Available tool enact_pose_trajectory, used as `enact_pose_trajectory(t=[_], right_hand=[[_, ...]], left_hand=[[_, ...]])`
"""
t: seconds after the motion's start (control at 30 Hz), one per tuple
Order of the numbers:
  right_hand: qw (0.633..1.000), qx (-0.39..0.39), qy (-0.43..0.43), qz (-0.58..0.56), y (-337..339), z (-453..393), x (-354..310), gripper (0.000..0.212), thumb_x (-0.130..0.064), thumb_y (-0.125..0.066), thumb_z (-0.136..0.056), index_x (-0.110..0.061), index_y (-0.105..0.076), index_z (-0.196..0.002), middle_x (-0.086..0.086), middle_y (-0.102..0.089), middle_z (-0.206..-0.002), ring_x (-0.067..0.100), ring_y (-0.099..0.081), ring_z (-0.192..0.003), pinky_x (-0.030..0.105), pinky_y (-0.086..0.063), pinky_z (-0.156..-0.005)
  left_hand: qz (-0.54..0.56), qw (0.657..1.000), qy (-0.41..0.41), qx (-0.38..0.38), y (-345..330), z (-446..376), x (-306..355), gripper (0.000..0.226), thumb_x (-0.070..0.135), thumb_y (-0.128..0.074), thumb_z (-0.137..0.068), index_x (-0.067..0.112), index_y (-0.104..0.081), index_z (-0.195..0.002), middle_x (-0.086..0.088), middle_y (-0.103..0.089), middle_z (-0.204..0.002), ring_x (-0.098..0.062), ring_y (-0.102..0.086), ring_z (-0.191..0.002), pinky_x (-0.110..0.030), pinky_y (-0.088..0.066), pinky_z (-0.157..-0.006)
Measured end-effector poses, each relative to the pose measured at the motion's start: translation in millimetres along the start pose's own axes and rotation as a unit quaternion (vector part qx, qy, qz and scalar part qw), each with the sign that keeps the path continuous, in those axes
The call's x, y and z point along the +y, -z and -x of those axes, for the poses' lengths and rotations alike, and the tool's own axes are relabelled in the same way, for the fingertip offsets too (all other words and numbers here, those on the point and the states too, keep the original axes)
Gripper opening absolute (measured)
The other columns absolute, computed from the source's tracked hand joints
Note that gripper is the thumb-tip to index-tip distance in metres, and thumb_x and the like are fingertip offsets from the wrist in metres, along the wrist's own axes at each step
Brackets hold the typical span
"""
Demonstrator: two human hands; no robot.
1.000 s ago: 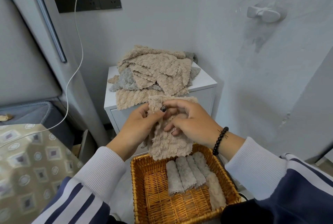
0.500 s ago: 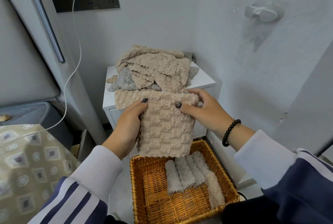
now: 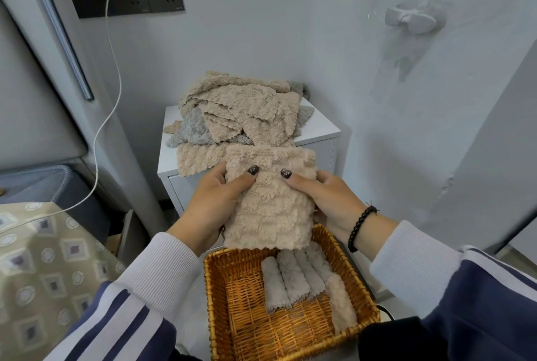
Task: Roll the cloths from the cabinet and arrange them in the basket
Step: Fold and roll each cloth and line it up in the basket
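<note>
Above the basket (image 3: 216, 296), a beige cloth (image 3: 268, 209) is held upright by both hands, its lower edge hanging just over the back rim. Its top left part is pinched by the left hand (image 3: 213, 203), thumb on the front and fingers behind; its right side is gripped likewise by the right hand (image 3: 325, 200), on whose wrist a black bead bracelet (image 3: 360, 227) is worn. The top edge of the cloth is seen folded over. Four grey rolls (image 3: 293, 279) and one beige roll (image 3: 341, 305) are laid side by side along the basket's right half. Behind the held cloth, a loose pile of cloths (image 3: 241, 116) is heaped on the white cabinet (image 3: 322, 134), one cloth draped over its front edge.
</note>
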State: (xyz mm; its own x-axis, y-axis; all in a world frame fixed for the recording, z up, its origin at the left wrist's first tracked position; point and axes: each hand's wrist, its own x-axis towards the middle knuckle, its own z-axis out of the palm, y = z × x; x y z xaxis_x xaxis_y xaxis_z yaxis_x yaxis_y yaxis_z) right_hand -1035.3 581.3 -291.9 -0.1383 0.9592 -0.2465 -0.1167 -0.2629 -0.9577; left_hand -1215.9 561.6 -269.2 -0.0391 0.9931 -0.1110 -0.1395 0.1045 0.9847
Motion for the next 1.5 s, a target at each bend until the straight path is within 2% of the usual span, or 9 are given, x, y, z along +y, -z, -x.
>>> enact_pose_trajectory(t=[0.2,0.33,0.47,0.6,0.7,0.83,1.03,1.33,1.5], right_hand=[[0.996,-0.074,0.005,0.041,5.9,3.5,3.9,0.054,-0.022,-0.083,-0.063,-0.009,-0.065,-0.112,0.007,-0.072,-0.109,0.028,-0.066,-0.106,0.048,-0.049,-0.098],[0.993,-0.085,0.020,0.084,24.9,3.5,-9.9,0.043,-0.011,-0.078,-0.072,-0.012,-0.064,-0.112,0.004,-0.072,-0.110,0.015,-0.070,-0.096,0.030,-0.056,-0.084],[0.977,-0.142,0.002,0.159,47.3,9.3,-27.7,0.042,-0.002,-0.075,-0.076,-0.014,-0.063,-0.115,0.003,-0.071,-0.111,0.016,-0.069,-0.100,0.030,-0.056,-0.085],[0.957,-0.186,-0.002,0.221,60.9,18.5,-38.5,0.042,-0.009,-0.078,-0.069,-0.021,-0.066,-0.108,-0.003,-0.073,-0.106,0.015,-0.069,-0.099,0.026,-0.056,-0.082],[0.954,-0.174,0.000,0.244,65.6,21.3,-40.6,0.039,-0.007,-0.079,-0.070,-0.022,-0.066,-0.104,-0.004,-0.074,-0.102,0.014,-0.070,-0.096,0.025,-0.057,-0.079],[0.973,-0.121,0.010,0.195,71.5,21.7,-41.3,0.046,-0.007,-0.081,-0.065,-0.011,-0.066,-0.108,0.007,-0.072,-0.106,0.020,-0.070,-0.096,0.033,-0.057,-0.082],[0.988,-0.104,-0.044,-0.107,65.2,22.9,-30.5,0.046,-0.016,-0.075,-0.074,-0.003,-0.063,-0.117,0.015,-0.068,-0.116,0.026,-0.068,-0.103,0.036,-0.058,-0.083],[0.990,-0.134,-0.046,-0.023,79.5,26.5,-29.0,0.044,-0.015,-0.065,-0.077,-0.004,-0.060,-0.119,0.010,-0.069,-0.116,0.023,-0.065,-0.109,0.032,-0.053,-0.092],[0.991,-0.128,-0.030,-0.016,94.5,28.0,-34.3,0.040,-0.014,-0.064,-0.078,-0.006,-0.061,-0.116,0.009,-0.069,-0.116,0.023,-0.066,-0.108,0.031,-0.053,-0.093]], left_hand=[[0.056,0.996,0.021,0.060,0.1,-7.2,2.4,0.037,0.010,-0.064,-0.090,0.005,-0.055,-0.125,-0.014,-0.072,-0.108,-0.022,-0.073,-0.081,-0.033,-0.061,-0.066],[0.030,0.998,0.045,0.035,3.1,-11.7,4.1,0.046,0.008,-0.069,-0.085,0.000,-0.051,-0.127,-0.013,-0.070,-0.098,-0.018,-0.069,-0.067,-0.031,-0.058,-0.057],[-0.029,0.995,0.080,-0.059,6.2,-12.6,6.8,0.025,0.018,-0.072,-0.081,0.008,-0.069,-0.103,-0.008,-0.068,-0.085,-0.015,-0.064,-0.063,-0.023,-0.053,-0.052],[-0.079,0.972,0.120,-0.187,5.9,-10.0,5.2,0.058,0.036,-0.079,-0.060,0.003,-0.071,-0.107,-0.022,-0.068,-0.112,-0.031,-0.066,-0.093,-0.033,-0.056,-0.073],[-0.082,0.948,0.162,-0.261,-1.9,-6.1,1.9,0.041,0.031,-0.081,-0.064,0.009,-0.076,-0.097,-0.018,-0.071,-0.110,-0.027,-0.071,-0.093,-0.033,-0.059,-0.078],[-0.076,0.954,0.149,-0.249,-12.7,-4.7,-2.2,0.024,0.015,-0.075,-0.080,0.007,-0.070,-0.102,-0.014,-0.073,-0.106,-0.025,-0.072,-0.092,-0.035,-0.058,-0.083],[0.040,0.975,0.102,-0.193,-26.1,-3.6,-0.8,0.028,0.011,-0.060,-0.075,0.004,-0.067,-0.101,-0.012,-0.075,-0.093,-0.019,-0.073,-0.077,-0.027,-0.059,-0.064],[-0.007,0.981,0.078,-0.177,-32.5,-15.4,-9.2,0.037,0.022,-0.066,-0.071,0.009,-0.066,-0.105,-0.011,-0.074,-0.097,-0.023,-0.070,-0.082,-0.033,-0.058,-0.071],[0.000,0.973,0.096,-0.209,-35.7,-18.9,-9.4,0.030,0.017,-0.078,-0.076,0.013,-0.070,-0.105,-0.014,-0.072,-0.094,-0.019,-0.069,-0.067,-0.028,-0.057,-0.057]])
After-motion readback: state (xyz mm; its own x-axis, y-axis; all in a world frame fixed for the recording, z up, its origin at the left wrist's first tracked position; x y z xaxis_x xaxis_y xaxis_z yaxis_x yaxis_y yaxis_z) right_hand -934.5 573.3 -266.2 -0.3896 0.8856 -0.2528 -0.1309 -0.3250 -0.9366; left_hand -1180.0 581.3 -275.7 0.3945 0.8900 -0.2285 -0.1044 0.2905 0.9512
